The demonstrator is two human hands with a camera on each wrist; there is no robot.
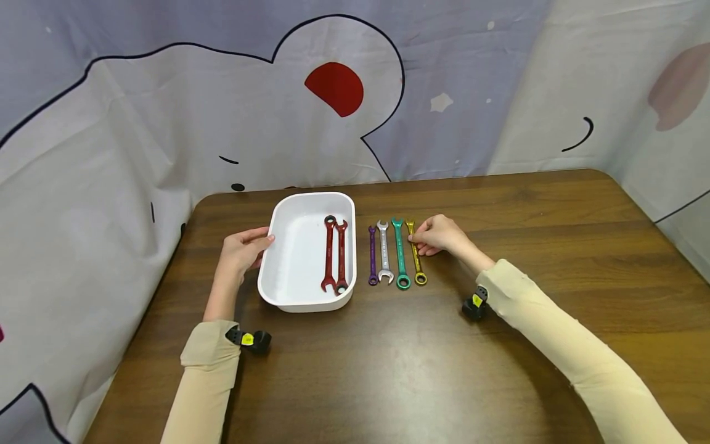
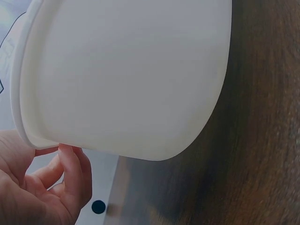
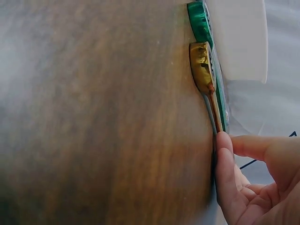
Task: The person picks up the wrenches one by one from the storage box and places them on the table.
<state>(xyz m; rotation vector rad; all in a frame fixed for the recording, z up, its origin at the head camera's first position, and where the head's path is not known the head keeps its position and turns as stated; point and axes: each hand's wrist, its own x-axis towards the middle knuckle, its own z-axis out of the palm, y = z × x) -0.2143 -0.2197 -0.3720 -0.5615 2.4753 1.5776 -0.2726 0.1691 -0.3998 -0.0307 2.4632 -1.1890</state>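
My left hand (image 1: 240, 251) grips the left rim of a white plastic basin (image 1: 294, 246), thumb over the edge and fingers under it outside. Inside the basin, toward its right wall, lie two red combination wrenches (image 1: 329, 256) side by side. At the right end of a row of wrenches, my right hand (image 1: 442, 234) pinches a gold combination wrench (image 1: 416, 259) near its open end. In the right wrist view the gold wrench's ring end (image 3: 201, 68) lies low over the wood. To its left lie a green wrench (image 1: 400, 253), a silver wrench (image 1: 384, 250) and a purple wrench (image 1: 373, 256).
The brown wooden table (image 1: 388, 370) carries everything, with the basin left of the wrench row. Behind the table hangs a printed cloth (image 1: 460, 74). Small black cameras (image 1: 473, 306) are strapped at both wrists.
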